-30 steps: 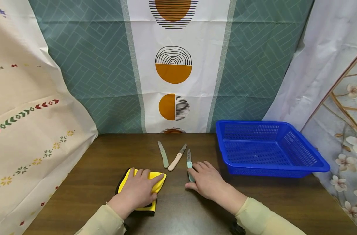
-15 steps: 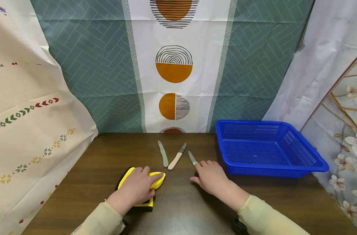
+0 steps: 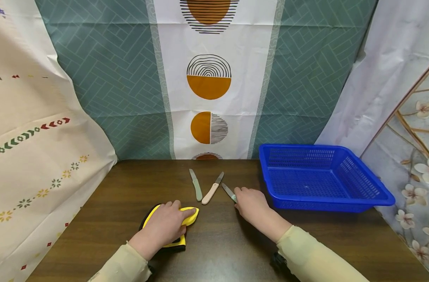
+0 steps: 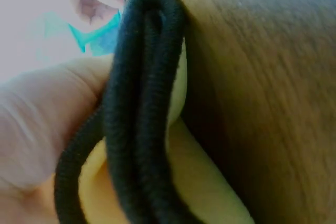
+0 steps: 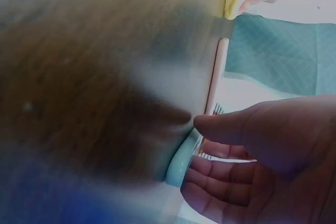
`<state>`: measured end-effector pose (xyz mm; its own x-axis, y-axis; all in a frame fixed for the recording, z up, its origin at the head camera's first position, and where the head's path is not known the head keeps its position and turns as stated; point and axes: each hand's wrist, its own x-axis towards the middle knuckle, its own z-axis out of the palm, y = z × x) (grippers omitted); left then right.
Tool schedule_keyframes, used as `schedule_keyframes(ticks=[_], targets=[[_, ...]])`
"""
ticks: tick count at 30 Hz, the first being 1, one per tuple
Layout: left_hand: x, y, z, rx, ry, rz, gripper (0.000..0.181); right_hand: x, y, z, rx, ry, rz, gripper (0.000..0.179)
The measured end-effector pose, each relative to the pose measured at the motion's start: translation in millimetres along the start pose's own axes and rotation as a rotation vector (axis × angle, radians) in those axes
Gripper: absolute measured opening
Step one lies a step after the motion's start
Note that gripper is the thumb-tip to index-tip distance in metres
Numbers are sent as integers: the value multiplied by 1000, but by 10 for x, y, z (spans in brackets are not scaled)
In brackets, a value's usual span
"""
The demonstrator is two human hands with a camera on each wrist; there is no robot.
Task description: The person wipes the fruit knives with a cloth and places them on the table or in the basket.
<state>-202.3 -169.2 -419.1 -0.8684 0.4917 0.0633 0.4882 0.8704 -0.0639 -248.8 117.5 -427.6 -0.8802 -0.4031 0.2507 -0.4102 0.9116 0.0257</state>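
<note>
My left hand (image 3: pixel 163 225) grips a folded yellow cloth (image 3: pixel 190 218) with black edging, resting on the table. Close up in the left wrist view, the doubled black edge (image 4: pixel 142 87) stands beside the thumb. On the right, my right hand (image 3: pixel 251 204) pinches a small knife with a teal handle (image 5: pixel 181 163) between thumb and fingers. That knife's blade (image 3: pixel 228 191) points away to the upper left, and most of its handle is hidden by the hand in the head view. Left of it lie a pink-handled knife (image 3: pixel 212 188) and a green-handled knife (image 3: pixel 196 186).
A blue plastic basket (image 3: pixel 318 184) with perforated walls stands at the back right, just beyond my right hand. Patterned cloths hang behind the brown wooden table (image 3: pixel 214 250) and along both its sides.
My right hand has closed on the teal-handled knife and shifted it; the blade now slants to the upper left instead of pointing straight away. The left hand stays on the cloth, barely moving.
</note>
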Motion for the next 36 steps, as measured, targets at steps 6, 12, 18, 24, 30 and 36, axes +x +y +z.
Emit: schedule_keyframes(ticks=[6, 12, 18, 24, 30, 36], targets=[[-2, 0, 20, -1, 44, 3, 52, 24, 6, 6, 2, 13, 11, 35], [-51, -14, -14, -29, 124, -7, 46, -15, -20, -18, -24, -7, 25, 24], [-65, -33, -145, -18, 216, 11, 49, -107, -48, -78, -47, 31, 34, 19], [-32, -7, -264, -24, 295, 30, 49, -178, -48, -177, -24, 108, 21, 26], [26, 93, -363, -40, 371, 33, 47, -248, -29, -291, 19, 191, 9, 33], [100, 204, -462, -39, 411, 7, 43, -299, -23, -454, 57, 224, 2, 32]])
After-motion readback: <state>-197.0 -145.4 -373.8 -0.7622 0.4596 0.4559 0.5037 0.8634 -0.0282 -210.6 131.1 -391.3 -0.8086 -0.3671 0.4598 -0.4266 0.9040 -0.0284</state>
